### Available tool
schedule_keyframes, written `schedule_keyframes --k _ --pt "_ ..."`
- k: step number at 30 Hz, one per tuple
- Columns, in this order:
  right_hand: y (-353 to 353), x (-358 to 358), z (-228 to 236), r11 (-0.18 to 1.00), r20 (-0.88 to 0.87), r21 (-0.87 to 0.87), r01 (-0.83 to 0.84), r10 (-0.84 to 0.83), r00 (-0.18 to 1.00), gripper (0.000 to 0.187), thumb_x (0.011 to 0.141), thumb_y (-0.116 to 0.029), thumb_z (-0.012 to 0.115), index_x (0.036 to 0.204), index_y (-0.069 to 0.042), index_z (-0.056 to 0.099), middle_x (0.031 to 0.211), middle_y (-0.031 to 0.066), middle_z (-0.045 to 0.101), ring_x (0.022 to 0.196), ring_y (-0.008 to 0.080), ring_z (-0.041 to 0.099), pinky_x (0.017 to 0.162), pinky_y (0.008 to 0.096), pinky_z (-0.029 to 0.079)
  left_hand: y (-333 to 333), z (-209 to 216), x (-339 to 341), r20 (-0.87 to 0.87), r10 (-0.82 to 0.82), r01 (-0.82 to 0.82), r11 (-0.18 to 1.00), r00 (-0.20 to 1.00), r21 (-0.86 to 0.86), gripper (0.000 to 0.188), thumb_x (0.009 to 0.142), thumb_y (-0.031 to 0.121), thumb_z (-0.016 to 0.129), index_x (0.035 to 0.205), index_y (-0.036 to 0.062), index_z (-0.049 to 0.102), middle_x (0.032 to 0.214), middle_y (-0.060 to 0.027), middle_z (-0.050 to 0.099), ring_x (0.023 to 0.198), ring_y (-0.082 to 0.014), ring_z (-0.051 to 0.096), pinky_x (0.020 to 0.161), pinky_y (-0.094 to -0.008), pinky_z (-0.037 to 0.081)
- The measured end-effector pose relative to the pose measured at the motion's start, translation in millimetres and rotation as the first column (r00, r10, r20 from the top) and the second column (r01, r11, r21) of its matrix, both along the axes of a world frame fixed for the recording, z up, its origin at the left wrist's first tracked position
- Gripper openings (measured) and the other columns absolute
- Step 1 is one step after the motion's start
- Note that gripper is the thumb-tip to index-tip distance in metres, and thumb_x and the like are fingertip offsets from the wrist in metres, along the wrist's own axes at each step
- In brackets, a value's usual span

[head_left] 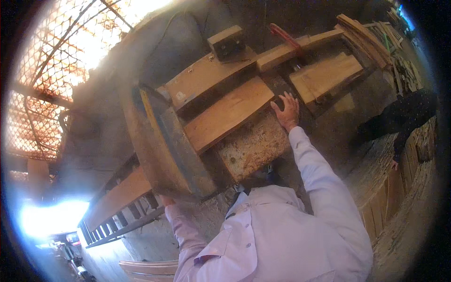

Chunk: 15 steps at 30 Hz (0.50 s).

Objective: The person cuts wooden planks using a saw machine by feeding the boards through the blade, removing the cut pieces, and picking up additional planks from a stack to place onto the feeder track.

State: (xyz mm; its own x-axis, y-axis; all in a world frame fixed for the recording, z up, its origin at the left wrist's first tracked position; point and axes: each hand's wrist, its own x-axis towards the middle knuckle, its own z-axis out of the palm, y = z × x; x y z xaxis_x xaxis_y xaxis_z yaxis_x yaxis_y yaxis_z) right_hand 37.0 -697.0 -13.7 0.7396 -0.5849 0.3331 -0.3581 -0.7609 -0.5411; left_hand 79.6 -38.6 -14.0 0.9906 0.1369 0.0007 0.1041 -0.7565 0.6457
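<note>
1. A wooden plank point(230, 115) lies flat on a dusty machine table point(253, 148), its left end meeting a large, worn metal housing point(167, 141).
2. The person's right hand point(288, 114) is at the plank's near right corner, fingers spread apart; whether it touches the wood cannot be told.
3. The left hand point(167, 200) is mostly hidden below the housing, beside a long board point(120, 188) on the left; its grip cannot be told.
4. Beyond the plank runs a wooden rail point(206, 80) with a wooden block point(226, 42) on top.
5. Right of the plank are a paler board point(326, 77) and a red bar point(285, 36).
6. At far right, a person in dark clothing point(399, 115) bends near stacked wood strips point(392, 197).
</note>
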Motion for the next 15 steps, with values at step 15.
schedule_keyframes --k 15 --pt "-8 30 -15 0.998 0.040 -0.019 0.060 -0.059 0.997 0.043 0.085 -0.048 0.066 0.110 -0.013 0.069 0.142 0.0134 0.050 0.138 0.0333 0.038 0.118 0.0511 0.018 -25 40 -8 -0.093 0.143 -0.171 0.851 0.985 -0.497 0.047 0.100 0.038 0.050 0.129 0.0018 0.056 0.119 -0.0119 0.065 0.107 -0.0227 0.062 0.090 -0.0364 0.051"
